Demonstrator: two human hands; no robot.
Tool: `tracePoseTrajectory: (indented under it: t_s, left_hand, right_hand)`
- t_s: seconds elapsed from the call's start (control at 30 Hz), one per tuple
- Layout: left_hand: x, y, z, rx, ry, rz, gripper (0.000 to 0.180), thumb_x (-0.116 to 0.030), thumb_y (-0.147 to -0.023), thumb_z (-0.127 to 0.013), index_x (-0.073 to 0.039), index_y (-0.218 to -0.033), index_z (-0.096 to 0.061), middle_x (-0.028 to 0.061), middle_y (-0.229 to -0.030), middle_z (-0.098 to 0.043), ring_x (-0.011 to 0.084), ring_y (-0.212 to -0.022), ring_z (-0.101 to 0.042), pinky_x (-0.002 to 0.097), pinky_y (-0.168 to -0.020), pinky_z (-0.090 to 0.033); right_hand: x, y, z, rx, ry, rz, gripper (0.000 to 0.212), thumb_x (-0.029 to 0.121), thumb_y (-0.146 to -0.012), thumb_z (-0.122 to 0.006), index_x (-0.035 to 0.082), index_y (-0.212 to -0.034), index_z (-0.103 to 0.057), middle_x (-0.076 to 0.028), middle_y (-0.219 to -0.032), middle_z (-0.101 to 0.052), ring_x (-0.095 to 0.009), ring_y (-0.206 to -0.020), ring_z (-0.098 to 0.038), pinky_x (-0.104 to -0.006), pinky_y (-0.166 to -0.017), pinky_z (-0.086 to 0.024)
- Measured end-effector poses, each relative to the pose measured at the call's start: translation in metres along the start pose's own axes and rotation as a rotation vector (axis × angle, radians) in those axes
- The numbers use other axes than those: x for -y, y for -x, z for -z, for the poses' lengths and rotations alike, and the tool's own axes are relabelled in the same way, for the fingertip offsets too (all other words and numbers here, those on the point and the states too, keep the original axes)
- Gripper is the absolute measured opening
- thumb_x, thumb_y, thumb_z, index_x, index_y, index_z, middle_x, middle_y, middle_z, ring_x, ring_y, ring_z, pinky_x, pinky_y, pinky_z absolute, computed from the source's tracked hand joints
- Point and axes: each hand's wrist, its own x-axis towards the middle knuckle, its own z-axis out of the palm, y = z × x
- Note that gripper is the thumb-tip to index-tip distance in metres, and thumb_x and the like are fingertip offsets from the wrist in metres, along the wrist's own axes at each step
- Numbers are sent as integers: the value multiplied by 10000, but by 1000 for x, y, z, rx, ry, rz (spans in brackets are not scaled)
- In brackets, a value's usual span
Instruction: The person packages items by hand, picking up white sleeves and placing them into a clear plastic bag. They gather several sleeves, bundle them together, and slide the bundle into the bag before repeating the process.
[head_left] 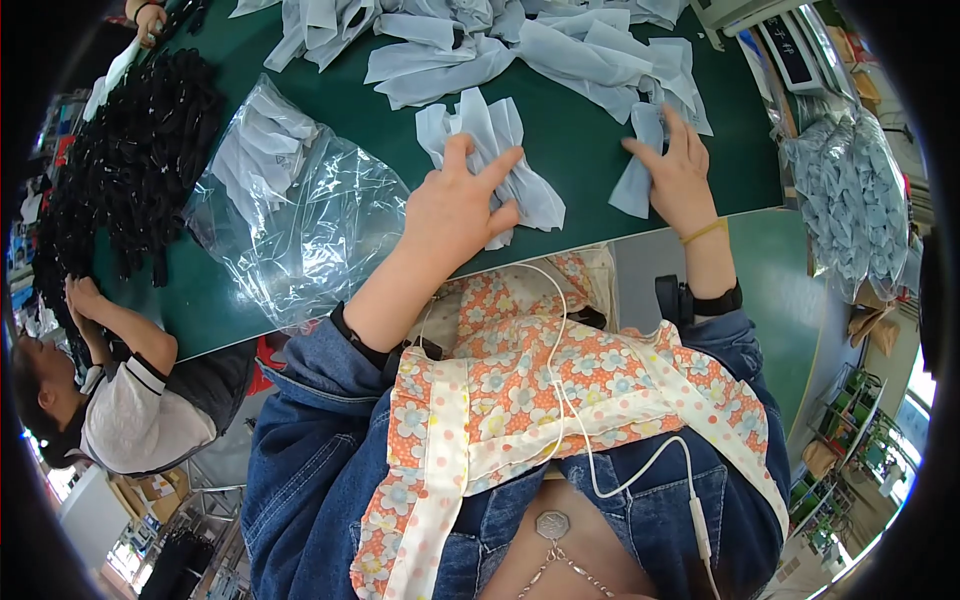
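Observation:
My left hand (455,205) lies on a small bunch of pale blue-grey thin pieces (535,195), fingers and thumb spread apart. Whether they are cloth or soft plastic I cannot tell. To the right, my right hand (685,170) rests at a narrow folded pale blue strip (632,185). Its thumb lies over the strip while the fingers reach toward its upper end, spread from the thumb. Beyond both hands, a loose pile of similar pale pieces (585,65) covers the far part of the table. The undersides of both hands are hidden.
On the green table (370,110), a clear plastic bag (310,225) with pale pieces sits left of my hand. Further left is a black heap of straps (150,150), with a co-worker (140,400) beside it. A filled clear bag (850,190) and a scale (790,50) are right.

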Motion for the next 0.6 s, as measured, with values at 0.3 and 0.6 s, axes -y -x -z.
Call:
tracePoseTrajectory:
  t_s: [0.3, 0.6]
  left_hand:
    - [0, 5, -4, -9, -5, -8, 524, -317, -716, -647, -299, -1230, -546, 155, -1170, -430, 333, -709, -618, 406, -616, -540]
    - [1, 22, 1, -127, 116, 0, 556, -271, -769, -634, -206, -1293, -459, 173, -1180, -420, 334, -812, -610, 375, -713, -530]
  right_hand:
    - [23, 4, 9, -112, -1251, -476, 292, 70, -742, -674, 40, -1016, -576, -132, -933, -603, -348, -847, -593, -363, -779, -476]
    - [83, -38, -11, 251, -775, -307, 423, 268, -789, -660, -28, -1076, -569, -215, -901, -569, -382, -857, -574, -384, -781, -475]
